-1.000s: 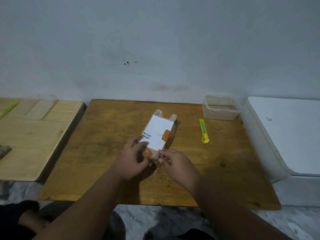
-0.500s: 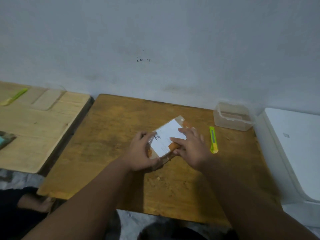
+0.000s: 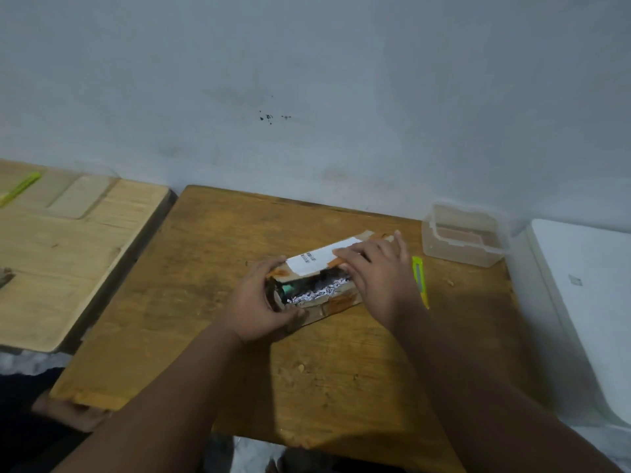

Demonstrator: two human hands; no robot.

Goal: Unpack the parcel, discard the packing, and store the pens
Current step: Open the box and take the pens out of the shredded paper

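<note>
A small cardboard parcel (image 3: 336, 303) with orange tape lies in the middle of the wooden table (image 3: 211, 254). Its top flap (image 3: 317, 259), bearing a white barcode label, is lifted open. Inside show shredded paper packing (image 3: 321, 295) and a teal object (image 3: 290, 288) at the left end. My left hand (image 3: 254, 302) grips the parcel's left end. My right hand (image 3: 379, 278) lies over the flap's right part, fingers on its edge, holding it up. The pens cannot be made out.
A yellow-green utility knife (image 3: 419, 276) lies just right of my right hand. A clear plastic container (image 3: 462, 238) stands at the table's back right. A white appliance (image 3: 587, 302) sits on the right, a lighter wooden table (image 3: 61, 261) on the left.
The parcel has turned to lie more crosswise and its labelled top flap has been lifted open, showing shredded paper inside. My right hand moved from the near end onto the flap.
</note>
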